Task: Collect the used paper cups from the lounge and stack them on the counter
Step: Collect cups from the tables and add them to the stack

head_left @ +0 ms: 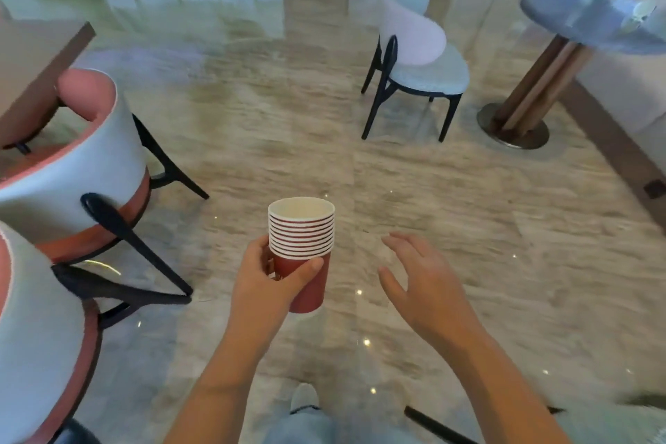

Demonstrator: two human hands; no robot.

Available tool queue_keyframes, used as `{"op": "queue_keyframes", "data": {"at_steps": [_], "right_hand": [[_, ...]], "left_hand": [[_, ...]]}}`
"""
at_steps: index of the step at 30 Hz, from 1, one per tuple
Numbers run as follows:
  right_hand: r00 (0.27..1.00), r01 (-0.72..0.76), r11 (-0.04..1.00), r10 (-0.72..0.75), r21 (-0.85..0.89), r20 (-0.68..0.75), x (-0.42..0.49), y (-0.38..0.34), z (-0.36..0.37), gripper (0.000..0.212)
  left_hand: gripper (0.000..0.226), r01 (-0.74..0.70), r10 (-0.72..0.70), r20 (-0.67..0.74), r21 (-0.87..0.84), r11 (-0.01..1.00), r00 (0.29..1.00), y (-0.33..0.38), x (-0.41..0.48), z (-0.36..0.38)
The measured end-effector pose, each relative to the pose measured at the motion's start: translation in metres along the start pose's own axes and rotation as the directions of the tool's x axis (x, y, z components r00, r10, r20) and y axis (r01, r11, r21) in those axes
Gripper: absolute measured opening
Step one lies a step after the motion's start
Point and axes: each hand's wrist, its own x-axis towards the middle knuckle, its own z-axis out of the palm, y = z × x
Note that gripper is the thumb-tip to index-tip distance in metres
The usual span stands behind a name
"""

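A stack of several nested red paper cups [304,249] with white rims is held upright over the marble floor, low in the middle of the head view. My left hand [266,281] is wrapped around the lower red part of the stack, thumb across the front. My right hand [421,281] hovers just to the right of the stack, fingers spread, holding nothing and not touching the cups.
Two pink-and-white armchairs [79,169] with dark legs stand at the left beside a brown table edge [43,72]. A pale chair [418,58] sits ahead. A round grey table [591,18] on a wooden pedestal stands at the right. Polished marble floor [288,126] stretches ahead.
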Motion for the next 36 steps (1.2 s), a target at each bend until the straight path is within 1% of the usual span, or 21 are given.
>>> {"op": "queue_keyframes", "data": {"at_steps": [2,5,6,11,13,16,18,20,23,27,31,34,36], "right_hand": [[0.999,-0.042,0.999,0.041,-0.012,-0.019,0.021,0.007,-0.001,0.041],[0.992,-0.12,0.993,0.12,-0.018,-0.026,0.043,0.026,-0.002,0.042],[0.989,-0.148,0.989,0.147,-0.021,-0.022,0.05,0.034,-0.003,0.042],[0.966,-0.257,0.966,0.256,-0.01,-0.037,0.095,0.087,-0.013,0.043],[0.952,-0.296,0.955,0.298,0.032,-0.067,0.117,0.11,-0.022,0.042],[0.929,-0.318,0.942,0.333,0.112,-0.163,0.156,0.15,-0.041,0.039],[0.916,-0.321,0.94,0.339,0.114,-0.217,0.182,0.183,-0.059,0.038],[0.901,-0.338,0.934,0.356,0.113,-0.249,0.205,0.216,-0.084,0.038],[0.867,-0.37,0.923,0.384,0.103,-0.319,0.233,0.267,-0.125,0.037],[0.815,-0.43,0.897,0.434,0.1,-0.384,0.259,0.331,-0.17,0.039],[0.755,-0.488,0.854,0.516,0.179,-0.405,0.271,0.377,-0.186,0.037],[0.715,-0.549,0.814,0.575,0.19,-0.398,0.281,0.415,-0.194,0.038],[0.675,-0.596,0.779,0.618,0.195,-0.404,0.292,0.442,-0.199,0.038]], "left_hand": [[0.077,0.017,-0.016,0.034,-0.011,1.0,0.999,0.005,0.029,0.008],[0.064,0.037,-0.036,0.096,-0.008,0.999,0.995,0.008,0.065,0.027],[0.063,0.046,-0.046,0.119,-0.002,0.999,0.992,0.008,0.076,0.035],[0.072,0.076,-0.078,0.206,0.017,0.997,0.975,0.012,0.135,0.089],[0.075,0.065,-0.07,0.251,0.025,0.998,0.965,0.017,0.158,0.117],[0.078,0.022,-0.033,0.3,0.042,0.999,0.953,0.03,0.201,0.17],[0.075,-0.014,-0.004,0.326,0.051,0.999,0.945,0.044,0.227,0.212],[0.077,-0.053,0.031,0.359,0.051,0.997,0.933,0.06,0.253,0.256],[0.085,-0.119,0.078,0.429,0.069,0.991,0.9,0.086,0.29,0.321],[0.082,-0.188,0.14,0.506,0.045,0.981,0.851,0.11,0.329,0.406],[0.067,-0.162,0.104,0.584,0.048,0.986,0.805,0.106,0.35,0.473],[0.067,-0.135,0.057,0.625,0.077,0.988,0.779,0.099,0.369,0.52],[0.069,-0.109,0.03,0.655,0.081,0.991,0.755,0.097,0.387,0.551]]}}
